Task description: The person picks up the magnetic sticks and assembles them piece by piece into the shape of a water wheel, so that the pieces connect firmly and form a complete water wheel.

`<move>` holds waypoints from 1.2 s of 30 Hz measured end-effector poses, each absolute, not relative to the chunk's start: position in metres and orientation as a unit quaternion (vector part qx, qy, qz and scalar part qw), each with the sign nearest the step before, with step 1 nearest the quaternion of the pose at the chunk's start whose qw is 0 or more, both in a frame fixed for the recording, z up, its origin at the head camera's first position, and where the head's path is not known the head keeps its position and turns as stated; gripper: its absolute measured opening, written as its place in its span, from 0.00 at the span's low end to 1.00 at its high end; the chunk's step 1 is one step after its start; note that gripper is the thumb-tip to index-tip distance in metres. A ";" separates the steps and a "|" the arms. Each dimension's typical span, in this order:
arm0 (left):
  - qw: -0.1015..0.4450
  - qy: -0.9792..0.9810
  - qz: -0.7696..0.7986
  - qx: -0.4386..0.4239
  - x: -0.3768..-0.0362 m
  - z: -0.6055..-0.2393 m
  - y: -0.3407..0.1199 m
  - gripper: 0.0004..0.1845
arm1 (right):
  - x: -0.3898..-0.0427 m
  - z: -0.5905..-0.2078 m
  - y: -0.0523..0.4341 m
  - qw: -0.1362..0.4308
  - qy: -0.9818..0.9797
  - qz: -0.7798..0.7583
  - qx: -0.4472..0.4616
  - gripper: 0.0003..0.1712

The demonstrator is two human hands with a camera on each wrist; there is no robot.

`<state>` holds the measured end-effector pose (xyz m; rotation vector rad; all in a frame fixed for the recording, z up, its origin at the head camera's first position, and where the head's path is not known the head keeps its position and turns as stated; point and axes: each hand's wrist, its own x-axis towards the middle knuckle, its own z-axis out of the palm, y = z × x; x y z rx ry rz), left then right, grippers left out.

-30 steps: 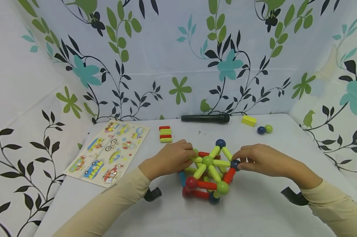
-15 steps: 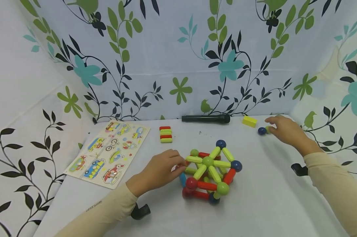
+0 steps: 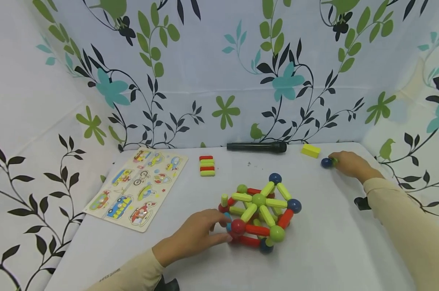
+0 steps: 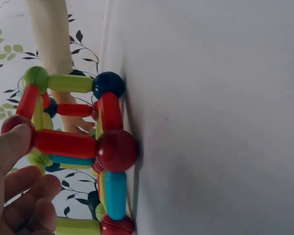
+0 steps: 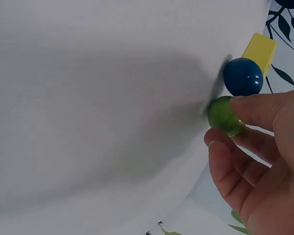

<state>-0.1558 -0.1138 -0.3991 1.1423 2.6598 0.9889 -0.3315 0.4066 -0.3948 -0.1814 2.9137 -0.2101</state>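
The right hand (image 3: 350, 165) is pinching a small green plastic ball (image 5: 224, 116) beside a dark blue ball (image 3: 326, 163), well right of the mostly built dome of red, green and blue magnetic rods and balls (image 3: 260, 214). The left hand (image 3: 195, 235), fingers loosely extended, is steadying the dome's near-left red ball; this ball seemingly remains to attach.

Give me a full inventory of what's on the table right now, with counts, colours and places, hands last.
Rod-and-ball structure: 1, green, red and blue, table centre.
Green ball: 1, far right, pinched by the right hand.
Blue ball: 1, dark blue, right beside the green ball.
Yellow block: 1, far right, behind the balls.
Microphone: 1, black, lying along the back edge.
Spare rods: 4, red and green alternating, stacked flat, back centre.
Puzzle board: 1, vehicle pictures, left.
Table: 1, white.
Left hand: touching the structure's near left side.
Right hand: pinching the green ball.
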 end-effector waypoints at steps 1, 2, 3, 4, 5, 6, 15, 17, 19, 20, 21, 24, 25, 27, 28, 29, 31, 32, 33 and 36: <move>0.031 0.865 0.334 0.372 -0.155 -0.397 -0.113 0.15 | -0.331 -0.396 0.408 0.106 0.990 -0.068 -0.061 0.23; 0.020 0.862 0.344 0.371 -0.154 -0.396 -0.112 0.15 | -0.330 -0.397 0.410 0.106 0.990 -0.070 -0.059 0.23; 0.009 0.859 0.352 0.370 -0.153 -0.395 -0.111 0.15 | -0.329 -0.399 0.412 0.105 0.990 -0.074 -0.055 0.23; -0.001 0.858 0.358 0.368 -0.151 -0.395 -0.111 0.14 | -0.328 -0.399 0.413 0.104 0.990 -0.076 -0.054 0.23; -0.012 0.856 0.362 0.368 -0.150 -0.395 -0.110 0.14 | -0.327 -0.400 0.415 0.104 0.990 -0.079 -0.051 0.23; -0.025 0.853 0.367 0.370 -0.149 -0.394 -0.109 0.14 | -0.326 -0.400 0.415 0.103 0.990 -0.082 -0.048 0.23; -0.184 0.806 0.338 0.449 -0.144 -0.393 -0.098 0.15 | -0.324 -0.372 0.388 0.057 0.991 -0.114 -0.032 0.31; -0.205 0.800 0.323 0.462 -0.144 -0.393 -0.098 0.15 | -0.326 -0.359 0.369 0.040 0.990 -0.129 -0.047 0.31; -0.212 0.798 0.315 0.467 -0.144 -0.393 -0.098 0.15 | -0.325 -0.343 0.345 0.022 0.987 -0.142 -0.073 0.30; -0.214 0.798 0.313 0.468 -0.144 -0.393 -0.098 0.16 | -0.324 -0.334 0.331 0.014 0.985 -0.146 -0.088 0.29; -0.214 0.799 0.311 0.469 -0.144 -0.393 -0.098 0.16 | -0.323 -0.326 0.316 0.005 0.983 -0.152 -0.106 0.28; -0.213 0.800 0.306 0.471 -0.143 -0.393 -0.098 0.17 | -0.314 -0.302 0.270 -0.017 0.970 -0.165 -0.177 0.25; -0.214 0.799 0.305 0.472 -0.143 -0.394 -0.097 0.17 | -0.310 -0.295 0.254 -0.020 0.965 -0.164 -0.205 0.24; -0.214 0.799 0.303 0.473 -0.143 -0.394 -0.097 0.17 | -0.301 -0.282 0.223 -0.015 0.951 -0.156 -0.266 0.22; -0.214 0.799 0.303 0.474 -0.143 -0.394 -0.097 0.18 | -0.296 -0.276 0.208 -0.007 0.944 -0.149 -0.295 0.22; -0.214 0.799 0.303 0.474 -0.143 -0.394 -0.097 0.18 | -0.291 -0.271 0.193 0.003 0.937 -0.138 -0.321 0.22; -0.215 0.799 0.304 0.473 -0.144 -0.393 -0.097 0.17 | -0.282 -0.265 0.165 0.039 0.922 -0.123 -0.365 0.21; -0.216 0.798 0.304 0.473 -0.144 -0.393 -0.097 0.17 | -0.278 -0.263 0.153 0.059 0.914 -0.116 -0.385 0.21; -0.217 0.798 0.304 0.473 -0.144 -0.394 -0.097 0.17 | -0.273 -0.263 0.141 0.079 0.906 -0.106 -0.401 0.21; -0.221 0.795 0.307 0.474 -0.144 -0.394 -0.097 0.16 | -0.263 -0.270 0.112 0.138 0.889 -0.075 -0.431 0.20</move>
